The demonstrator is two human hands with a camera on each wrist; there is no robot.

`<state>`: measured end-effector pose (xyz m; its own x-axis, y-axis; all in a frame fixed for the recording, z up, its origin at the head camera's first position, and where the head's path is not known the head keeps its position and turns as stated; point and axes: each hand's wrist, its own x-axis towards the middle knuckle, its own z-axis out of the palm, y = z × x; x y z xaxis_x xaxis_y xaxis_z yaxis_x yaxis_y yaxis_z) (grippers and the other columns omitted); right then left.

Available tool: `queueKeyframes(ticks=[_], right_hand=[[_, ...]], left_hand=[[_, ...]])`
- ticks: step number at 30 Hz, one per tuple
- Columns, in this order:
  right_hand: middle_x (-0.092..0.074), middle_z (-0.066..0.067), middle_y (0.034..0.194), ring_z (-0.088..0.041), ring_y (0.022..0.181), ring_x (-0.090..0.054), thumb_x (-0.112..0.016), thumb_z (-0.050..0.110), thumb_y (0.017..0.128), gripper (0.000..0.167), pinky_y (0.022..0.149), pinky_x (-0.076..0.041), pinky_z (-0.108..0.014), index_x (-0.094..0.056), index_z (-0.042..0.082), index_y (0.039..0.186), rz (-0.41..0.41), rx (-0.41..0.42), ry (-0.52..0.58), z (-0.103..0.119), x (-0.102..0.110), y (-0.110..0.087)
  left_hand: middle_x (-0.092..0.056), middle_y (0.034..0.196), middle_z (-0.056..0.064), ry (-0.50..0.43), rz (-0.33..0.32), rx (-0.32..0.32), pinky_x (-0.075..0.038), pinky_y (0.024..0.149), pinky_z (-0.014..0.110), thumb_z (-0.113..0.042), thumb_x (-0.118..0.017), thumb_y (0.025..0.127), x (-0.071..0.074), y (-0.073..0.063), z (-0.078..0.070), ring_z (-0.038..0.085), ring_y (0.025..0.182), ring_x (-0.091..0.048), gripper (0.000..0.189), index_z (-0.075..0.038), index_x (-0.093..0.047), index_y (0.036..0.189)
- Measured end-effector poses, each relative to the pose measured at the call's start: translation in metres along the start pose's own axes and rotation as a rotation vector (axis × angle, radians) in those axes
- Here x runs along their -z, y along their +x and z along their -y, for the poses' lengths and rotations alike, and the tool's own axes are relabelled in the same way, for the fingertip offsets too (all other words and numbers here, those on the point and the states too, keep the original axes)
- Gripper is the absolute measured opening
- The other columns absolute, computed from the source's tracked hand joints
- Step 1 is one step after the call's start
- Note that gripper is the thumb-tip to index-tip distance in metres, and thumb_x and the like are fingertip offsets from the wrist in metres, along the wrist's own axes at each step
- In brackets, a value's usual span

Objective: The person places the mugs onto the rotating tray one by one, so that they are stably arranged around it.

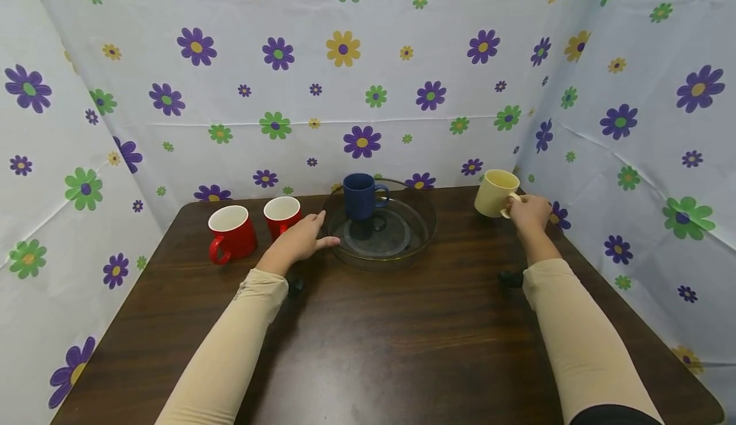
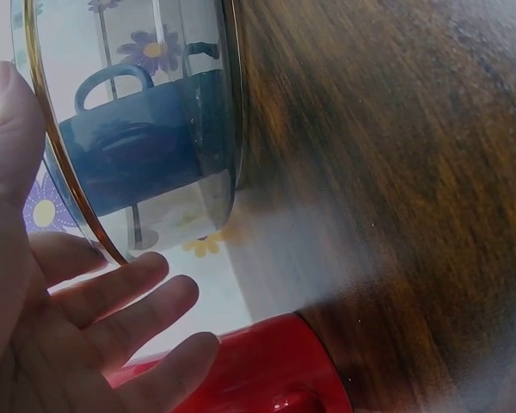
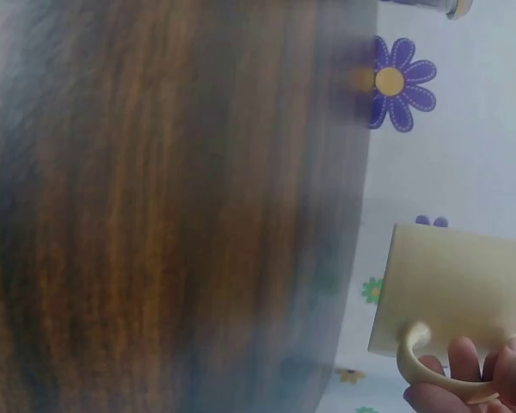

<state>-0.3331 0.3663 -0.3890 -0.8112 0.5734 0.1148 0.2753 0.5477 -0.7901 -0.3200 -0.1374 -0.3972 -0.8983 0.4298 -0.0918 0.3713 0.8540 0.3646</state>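
My right hand (image 1: 528, 213) grips the handle of a pale yellow mug (image 1: 493, 193), which is slightly tilted over the back right corner of the table. In the right wrist view, the fingers (image 3: 463, 357) curl round its handle. My left hand (image 1: 300, 238) is spread at the left side of a clear glass bowl (image 1: 376, 260); in the left wrist view its thumb and fingers lie right at the bowl's rim. Inside the bowl is a dark blue mug (image 1: 359, 196), upright, its handle to the right. Two red mugs with white insides, one left (image 1: 232, 233) and one nearer (image 1: 278, 213), stand beside the left hand.
The dark brown wooden table (image 1: 391, 348) runs back to a white flowered cloth (image 1: 230, 105) that hangs behind it and on both sides. The cloth stands close behind the bowl and the yellow mug.
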Motion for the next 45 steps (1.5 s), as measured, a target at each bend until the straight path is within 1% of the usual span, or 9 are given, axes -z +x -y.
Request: queueKeyframes(ticks=[5,10,13,20,28,32,37,42,45], right_hand=[[-0.067,-0.021,0.11,-0.025,0.093,-0.058,-0.063,0.015,0.098,0.033,0.056,-0.044,-0.012,-0.071,-0.009,0.119,0.014,0.016,0.034,0.009,0.001,-0.001],[-0.069,-0.019,0.106,-0.019,0.082,-0.058,-0.064,0.015,0.098,0.033,0.055,-0.046,-0.012,-0.071,-0.009,0.119,0.052,0.022,0.053,0.02,0.001,-0.003],[-0.07,-0.019,0.104,-0.018,0.079,-0.058,-0.065,0.017,0.098,0.034,0.055,-0.047,-0.013,-0.071,-0.008,0.119,0.058,0.021,0.053,0.026,-0.001,-0.004],[-0.069,-0.019,0.111,-0.017,0.086,-0.059,-0.061,0.018,0.102,0.034,0.06,-0.048,-0.015,-0.069,-0.008,0.123,0.095,0.05,0.066,0.038,-0.006,-0.006],[-0.074,-0.017,0.103,-0.017,0.086,-0.06,-0.061,0.019,0.102,0.034,0.065,-0.049,-0.019,-0.069,-0.007,0.123,0.113,0.067,0.07,0.051,-0.007,-0.01],[-0.073,-0.021,0.111,-0.021,0.092,-0.062,-0.06,0.02,0.103,0.036,0.07,-0.049,-0.021,-0.068,-0.007,0.125,0.122,0.077,0.063,0.058,-0.006,-0.014],[-0.072,-0.022,0.114,-0.02,0.094,-0.062,-0.061,0.019,0.103,0.034,0.074,-0.05,-0.022,-0.069,-0.007,0.123,0.125,0.09,0.073,0.069,-0.007,-0.019],[-0.073,-0.02,0.112,-0.025,0.1,-0.066,-0.061,0.015,0.102,0.031,0.075,-0.049,-0.021,-0.07,-0.007,0.122,0.156,0.09,0.119,0.075,-0.008,-0.025],[-0.074,-0.021,0.111,-0.029,0.103,-0.067,-0.061,0.014,0.102,0.031,0.079,-0.05,-0.025,-0.07,-0.007,0.122,0.16,0.095,0.119,0.077,-0.009,-0.026]], left_hand=[[-0.033,0.158,0.029,-0.004,-0.001,-0.003,-0.033,0.115,0.057,-0.055,-0.059,0.098,0.001,0.002,-0.001,0.044,0.144,-0.038,0.093,0.003,-0.022,0.159],[-0.034,0.158,0.03,-0.002,0.001,0.003,-0.033,0.115,0.058,-0.054,-0.06,0.098,0.002,0.001,-0.001,0.045,0.143,-0.038,0.092,0.004,-0.022,0.159],[-0.033,0.158,0.03,-0.009,0.002,0.006,-0.033,0.115,0.058,-0.054,-0.06,0.097,0.003,0.0,0.0,0.045,0.143,-0.038,0.092,0.004,-0.022,0.159],[-0.034,0.157,0.03,0.018,-0.01,0.0,-0.033,0.115,0.058,-0.055,-0.06,0.098,0.003,0.0,0.0,0.045,0.143,-0.038,0.093,0.005,-0.023,0.158],[-0.034,0.157,0.03,0.015,-0.006,0.005,-0.033,0.115,0.059,-0.055,-0.059,0.097,0.003,0.001,-0.001,0.046,0.144,-0.037,0.093,0.005,-0.023,0.158],[-0.034,0.157,0.03,0.011,-0.006,0.005,-0.033,0.115,0.059,-0.055,-0.06,0.097,0.003,0.002,-0.001,0.046,0.143,-0.038,0.093,0.005,-0.023,0.158],[-0.034,0.157,0.031,0.006,-0.016,0.0,-0.033,0.115,0.059,-0.054,-0.06,0.098,0.003,0.001,0.001,0.046,0.143,-0.038,0.092,0.006,-0.023,0.158],[-0.034,0.157,0.031,0.004,-0.019,0.002,-0.033,0.116,0.058,-0.051,-0.062,0.098,0.004,-0.002,0.0,0.046,0.143,-0.038,0.091,0.006,-0.023,0.157],[-0.034,0.157,0.032,0.002,-0.013,-0.005,-0.033,0.115,0.058,-0.051,-0.061,0.098,0.004,-0.002,-0.002,0.046,0.143,-0.037,0.091,0.007,-0.023,0.157]])
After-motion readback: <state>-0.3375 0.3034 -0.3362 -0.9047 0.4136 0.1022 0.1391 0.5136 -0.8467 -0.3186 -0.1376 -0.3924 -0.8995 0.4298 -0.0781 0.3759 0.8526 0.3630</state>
